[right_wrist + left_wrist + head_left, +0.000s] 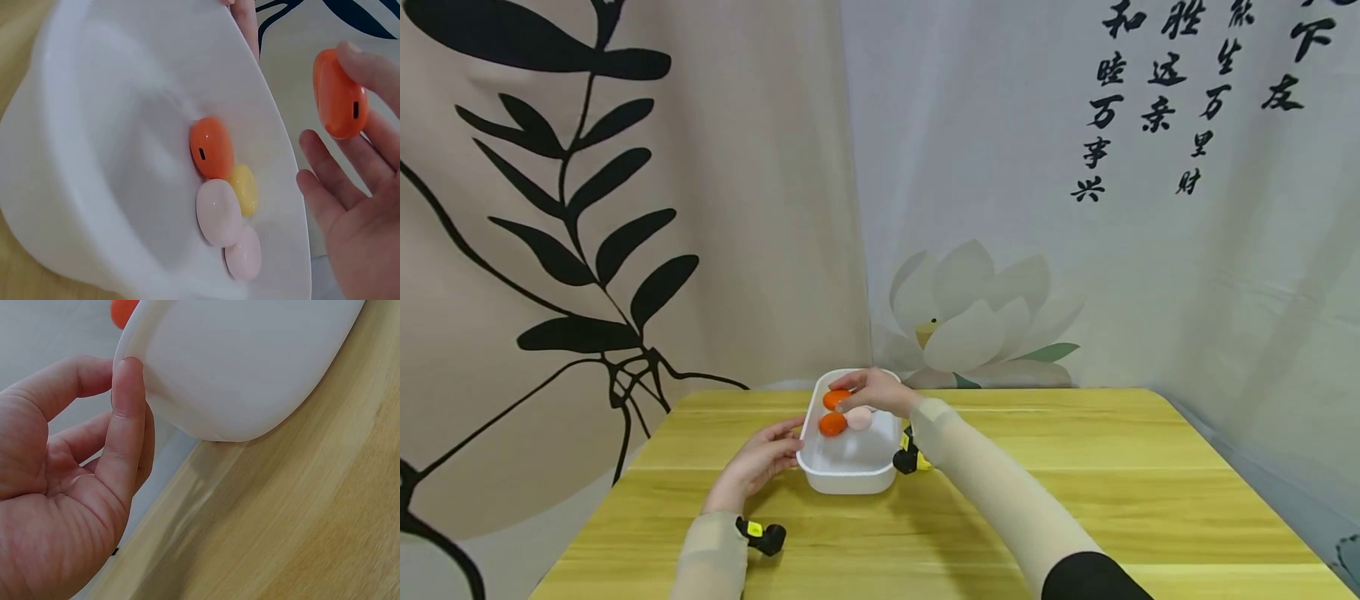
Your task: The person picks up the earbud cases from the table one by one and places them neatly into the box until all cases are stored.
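Note:
A white plastic tub (850,482) stands on the table, and my left hand (760,461) pinches its left rim between thumb and fingers. Above the tub's far part, my right hand (880,392) holds a glossy orange oval piece with a small black slot (340,94), gripped between thumb and fingers. Inside the tub lies a second orange oval piece (212,148) with the same kind of slot. Touching it are a pale pink oval piece (219,212) and a yellow one (245,189). Another pale pink piece (244,252) rests beside them, against the tub's side.
The wooden table (1037,467) extends to both sides and in front of the tub. Behind its far edge hangs a printed curtain (760,208) with dark leaves, a lotus and writing. Each wrist carries a small black camera (766,538).

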A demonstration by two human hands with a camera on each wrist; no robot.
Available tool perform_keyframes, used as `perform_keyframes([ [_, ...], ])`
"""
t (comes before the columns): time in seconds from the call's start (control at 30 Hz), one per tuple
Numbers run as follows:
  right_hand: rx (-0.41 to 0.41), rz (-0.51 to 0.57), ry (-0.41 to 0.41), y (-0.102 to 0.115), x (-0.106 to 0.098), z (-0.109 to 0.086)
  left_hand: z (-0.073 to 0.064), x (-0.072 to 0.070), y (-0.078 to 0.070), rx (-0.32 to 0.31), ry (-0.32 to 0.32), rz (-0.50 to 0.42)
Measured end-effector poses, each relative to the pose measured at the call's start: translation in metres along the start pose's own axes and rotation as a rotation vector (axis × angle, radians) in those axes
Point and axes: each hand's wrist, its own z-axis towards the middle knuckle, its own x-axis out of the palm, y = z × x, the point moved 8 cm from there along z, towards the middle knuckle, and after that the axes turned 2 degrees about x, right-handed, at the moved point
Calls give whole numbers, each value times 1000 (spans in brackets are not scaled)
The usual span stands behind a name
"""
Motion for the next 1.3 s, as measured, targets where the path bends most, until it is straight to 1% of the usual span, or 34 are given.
perform_keyframes([
  [0.13, -14, -10, 13, 2, 2, 2, -1, 0, -1, 5, 5, -12],
  [0.3, -31, 20, 37, 2, 6, 3, 0, 1, 0, 4, 7, -18],
  [0.53, -27, 64, 53, -2, 10, 3, 0, -1, 1, -2, 5, -5],
  [0.7, -28, 40, 69, -1, 13, 2, 0, -1, 1, -1, 12, -2],
  [0.93, -19, -2, 118, 0, 21, 1, 0, -1, 1, 1, 12, -4],
  [1.3, -33, -25, 112, 1, 22, 5, 2, -1, 1, 2, 10, -10],
])
